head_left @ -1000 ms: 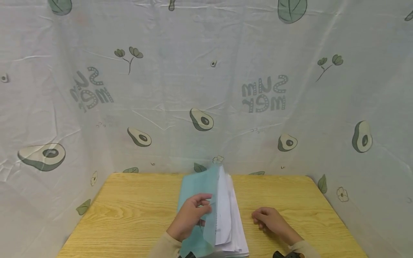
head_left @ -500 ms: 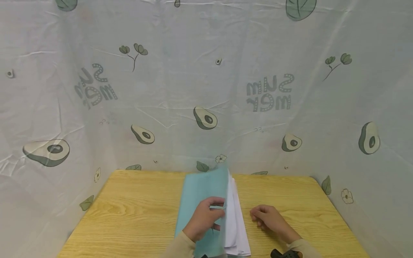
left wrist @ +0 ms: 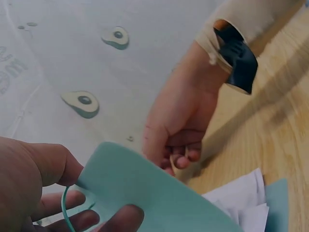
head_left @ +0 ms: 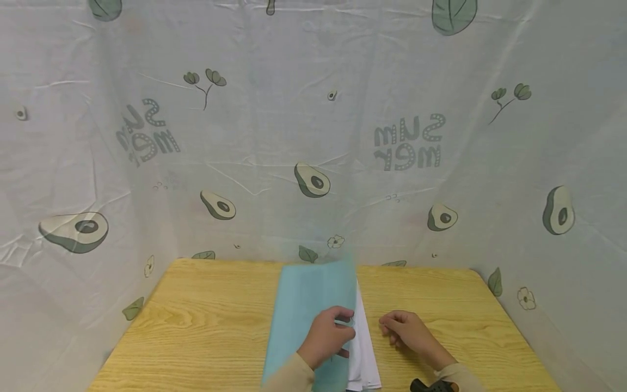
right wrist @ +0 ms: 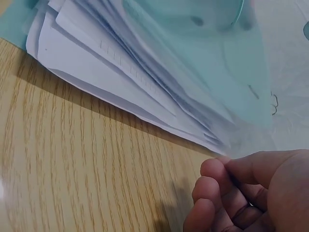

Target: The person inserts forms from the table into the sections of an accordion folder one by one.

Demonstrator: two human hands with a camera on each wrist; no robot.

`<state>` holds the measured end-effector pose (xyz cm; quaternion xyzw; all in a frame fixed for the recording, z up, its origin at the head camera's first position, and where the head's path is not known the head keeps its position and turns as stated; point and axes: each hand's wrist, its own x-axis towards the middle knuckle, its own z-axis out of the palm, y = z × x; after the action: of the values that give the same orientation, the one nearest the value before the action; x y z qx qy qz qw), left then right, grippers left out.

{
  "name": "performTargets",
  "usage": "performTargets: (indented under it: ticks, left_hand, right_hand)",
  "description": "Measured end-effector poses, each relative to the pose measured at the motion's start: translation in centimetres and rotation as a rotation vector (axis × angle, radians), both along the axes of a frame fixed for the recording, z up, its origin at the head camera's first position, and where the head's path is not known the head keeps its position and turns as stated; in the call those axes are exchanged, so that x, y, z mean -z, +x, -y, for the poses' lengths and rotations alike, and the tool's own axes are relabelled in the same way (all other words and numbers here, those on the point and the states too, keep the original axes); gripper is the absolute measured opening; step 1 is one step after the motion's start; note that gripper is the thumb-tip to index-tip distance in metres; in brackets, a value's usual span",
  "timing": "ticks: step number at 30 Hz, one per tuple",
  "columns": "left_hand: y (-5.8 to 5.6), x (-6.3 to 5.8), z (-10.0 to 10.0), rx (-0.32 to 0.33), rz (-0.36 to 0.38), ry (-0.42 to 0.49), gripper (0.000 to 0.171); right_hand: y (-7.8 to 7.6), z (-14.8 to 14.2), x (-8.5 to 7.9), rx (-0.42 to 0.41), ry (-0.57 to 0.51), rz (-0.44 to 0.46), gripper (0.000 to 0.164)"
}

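A teal translucent folder [head_left: 303, 296] lies on the wooden table, its front cover lifted along the right side. My left hand [head_left: 325, 335] pinches that cover's right edge; in the left wrist view the cover [left wrist: 140, 186] sits between thumb and fingers, and a thin teal cord [left wrist: 65, 209] loops beside them. White sheets of paper [head_left: 364, 354] stick out under the cover, fanned and uneven in the right wrist view. To the right of the papers, my right hand [head_left: 409, 332] stays at the tabletop with loosely curled fingers, holding nothing.
The light wood table [head_left: 206, 321] has rounded far corners. Behind it and at both sides hangs a pale sheet [head_left: 264, 125] printed with avocados, leaves and lettering. A dark band [left wrist: 239, 60] is worn at the right wrist.
My left hand has moved right with the folder's cover, which now lies over more of the papers. The right hand has stayed almost in place. The head view has shifted slightly.
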<state>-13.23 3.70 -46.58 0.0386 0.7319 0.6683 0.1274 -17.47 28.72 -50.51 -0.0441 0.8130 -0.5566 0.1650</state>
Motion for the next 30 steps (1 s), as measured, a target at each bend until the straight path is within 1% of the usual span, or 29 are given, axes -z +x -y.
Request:
performTargets:
  ticks: [3,6,8,11,14,18,20,23,26,28,30]
  left_hand:
    - [-0.2,0.5,-0.6,0.009,-0.002,-0.064,0.037]
    - [-0.4,0.8,-1.2,0.017,-0.032,-0.166,0.033]
    - [-0.4,1.1,-1.7,0.018,-0.082,-0.275,0.031]
    - [-0.4,1.6,-2.7,0.008,-0.167,-0.46,0.029]
    - [-0.1,1.9,-3.5,0.002,-0.266,-0.634,0.028]
    - [0.2,2.1,-4.1,-0.003,-0.366,-0.81,0.025]
    - [0.3,2.2,-4.2,-0.009,-0.393,-0.882,0.025]
    - [0.4,2.6,-4.1,-0.021,-0.414,-0.951,0.031]
    - [0.3,3.0,-3.6,-0.012,-0.439,-0.963,0.035]
    - [0.1,3.2,-3.0,0.008,-0.452,-0.924,0.034]
    - [-0.1,3.2,-2.0,0.028,-0.45,-0.848,0.031]
  right_hand:
    - [0.0,0.1,0.0,0.003,-0.007,0.001,0.032]
    - [-0.1,0.1,0.0,0.012,-0.005,0.008,0.032]
    - [-0.1,0.2,0.1,0.021,0.0,0.009,0.032]
    - [-0.2,0.2,0.1,0.029,0.008,0.002,0.031]
    - [-0.2,0.4,0.2,0.025,0.009,-0.01,0.032]
    - [-0.2,0.6,0.3,0.018,0.009,-0.019,0.032]
    - [-0.2,0.7,0.4,0.016,0.006,-0.02,0.032]
    - [-0.1,0.7,0.5,0.012,0.0,-0.019,0.032]
    - [0.0,0.7,0.7,0.011,-0.006,-0.02,0.032]
    - [0.1,0.8,0.7,0.016,-0.01,-0.023,0.032]
    - [0.2,0.9,0.7,0.033,-0.013,-0.028,0.032]
